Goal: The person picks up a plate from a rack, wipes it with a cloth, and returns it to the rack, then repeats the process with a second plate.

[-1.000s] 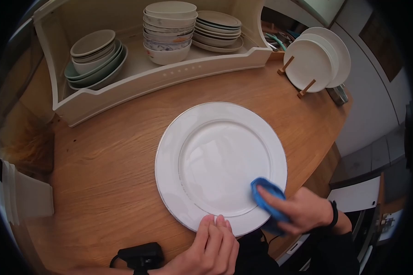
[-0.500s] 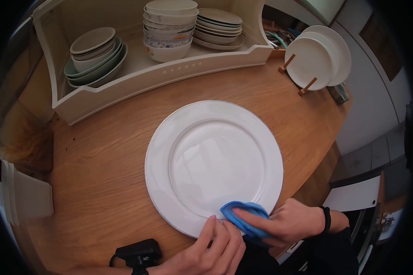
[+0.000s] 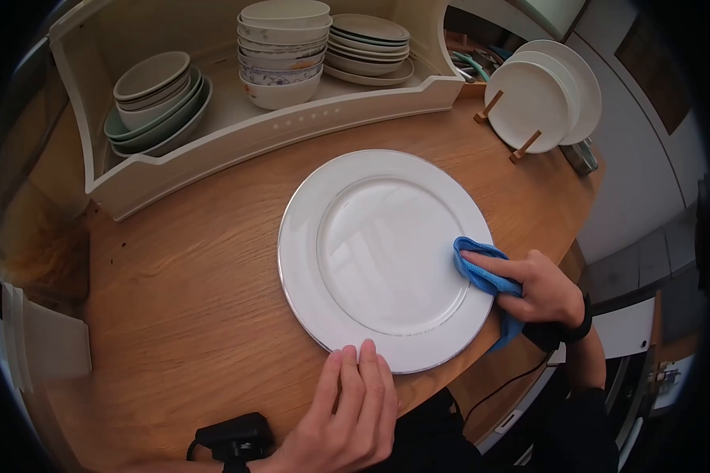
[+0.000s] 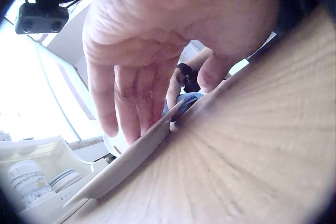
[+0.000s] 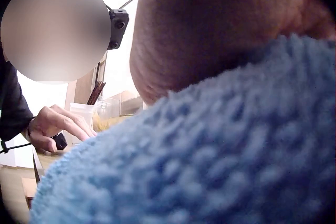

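A large white plate (image 3: 386, 252) with a thin silver edge lies on the wooden table (image 3: 205, 292). My right hand (image 3: 546, 292) grips a folded blue cloth (image 3: 481, 266), forefinger laid along it, against the plate's right rim. Part of the cloth hangs past the rim toward the table's edge. In the right wrist view the cloth's fluffy weave (image 5: 199, 155) fills much of the picture. My left hand (image 3: 347, 414) has its fingers extended, fingertips at the plate's near rim. The left wrist view shows its fingers (image 4: 131, 103) over the rim and the thumb (image 4: 212, 71) apart from them.
A cream rack (image 3: 276, 130) at the back holds stacked bowls (image 3: 280, 59) and stacked plates (image 3: 368, 51). White plates (image 3: 528, 102) stand in a wooden holder at the back right. White plastic containers (image 3: 51, 335) stand at the left; a black device (image 3: 233, 433) shows near my left wrist.
My right hand has swept the cloth from the right side to the near rim, then up to the right rim. The plate has shifted slightly away; the left fingertips stay at its near rim.
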`<state>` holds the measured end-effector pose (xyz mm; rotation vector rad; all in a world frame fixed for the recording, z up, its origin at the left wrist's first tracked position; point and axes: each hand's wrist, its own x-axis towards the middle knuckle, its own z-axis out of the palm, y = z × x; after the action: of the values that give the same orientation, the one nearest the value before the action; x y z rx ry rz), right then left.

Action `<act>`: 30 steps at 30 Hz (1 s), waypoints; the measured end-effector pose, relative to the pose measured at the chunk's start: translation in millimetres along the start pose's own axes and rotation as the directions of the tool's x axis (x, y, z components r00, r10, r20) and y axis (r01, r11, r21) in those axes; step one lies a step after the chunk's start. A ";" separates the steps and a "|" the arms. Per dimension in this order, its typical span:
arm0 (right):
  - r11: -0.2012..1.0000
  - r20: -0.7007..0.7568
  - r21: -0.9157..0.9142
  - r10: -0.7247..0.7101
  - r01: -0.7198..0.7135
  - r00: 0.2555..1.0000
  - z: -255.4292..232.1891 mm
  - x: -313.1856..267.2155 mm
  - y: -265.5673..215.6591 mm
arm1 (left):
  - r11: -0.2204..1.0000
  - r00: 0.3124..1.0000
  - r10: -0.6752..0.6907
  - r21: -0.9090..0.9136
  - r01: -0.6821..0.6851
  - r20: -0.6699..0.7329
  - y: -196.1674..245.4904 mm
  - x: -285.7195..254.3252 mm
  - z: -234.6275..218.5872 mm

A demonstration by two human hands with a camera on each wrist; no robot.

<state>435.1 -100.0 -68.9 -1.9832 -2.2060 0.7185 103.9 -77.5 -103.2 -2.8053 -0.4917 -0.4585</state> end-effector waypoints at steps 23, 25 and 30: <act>0.813 -0.034 0.033 -0.581 0.581 0.814 69.3 -5.6 -78.6 | 0.968 0.981 0.195 0.166 -0.189 -0.020 0.4 -3.3 -7.5; 0.879 0.090 0.018 -0.476 0.477 0.875 50.7 -11.3 -84.7 | 0.953 0.947 0.301 0.020 -0.301 -0.110 4.5 -4.9 -9.7; 0.952 0.161 -0.225 -0.172 0.206 0.972 32.5 -22.2 -64.7 | 0.939 0.942 0.310 -0.116 -0.324 -0.127 2.9 -4.3 -10.4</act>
<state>367.2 -133.5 -66.6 -1.8304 -2.6363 0.6072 98.4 -84.5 -95.7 -2.8931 0.0199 -0.5851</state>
